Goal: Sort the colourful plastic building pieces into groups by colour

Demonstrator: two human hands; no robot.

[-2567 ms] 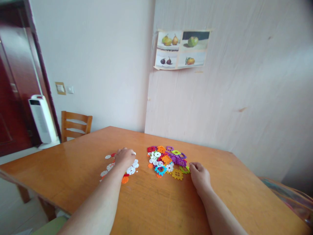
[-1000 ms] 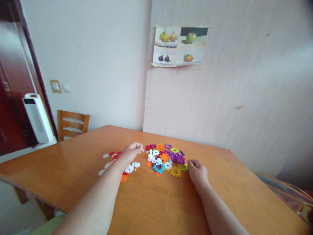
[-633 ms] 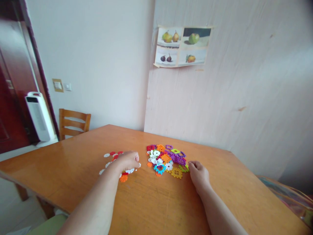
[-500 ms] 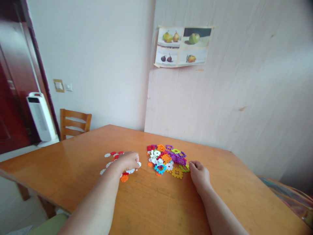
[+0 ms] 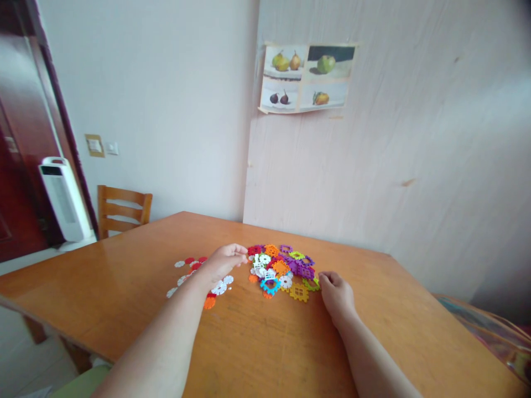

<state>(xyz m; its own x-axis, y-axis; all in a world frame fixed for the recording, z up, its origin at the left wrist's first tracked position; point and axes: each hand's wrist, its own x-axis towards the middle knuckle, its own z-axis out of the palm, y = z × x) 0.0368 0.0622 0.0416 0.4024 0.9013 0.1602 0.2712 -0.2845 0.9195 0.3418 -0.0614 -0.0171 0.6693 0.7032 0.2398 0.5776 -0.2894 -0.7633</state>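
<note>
My left hand hovers at the left edge of a mixed pile of plastic building pieces, its fingers apart and no piece visible in them. Closest to its fingertips are a red square piece and small orange and white discs. Under and behind that forearm lies a looser group of notched discs, among them a white disc and an orange disc; part of this group is hidden. My right hand rests on the table with curled fingers, beside a yellow-green piece at the pile's right edge. Nothing shows in it.
The pile also has a yellow window-shaped piece, a blue piece and purple pieces. All lie on a wooden table that meets the wall at the back. A wooden chair stands at the far left.
My left hand has moved from the disc group up and right to the mixed pile, and its fingers have opened. A white disc lies where it was. My right hand stays in place.
</note>
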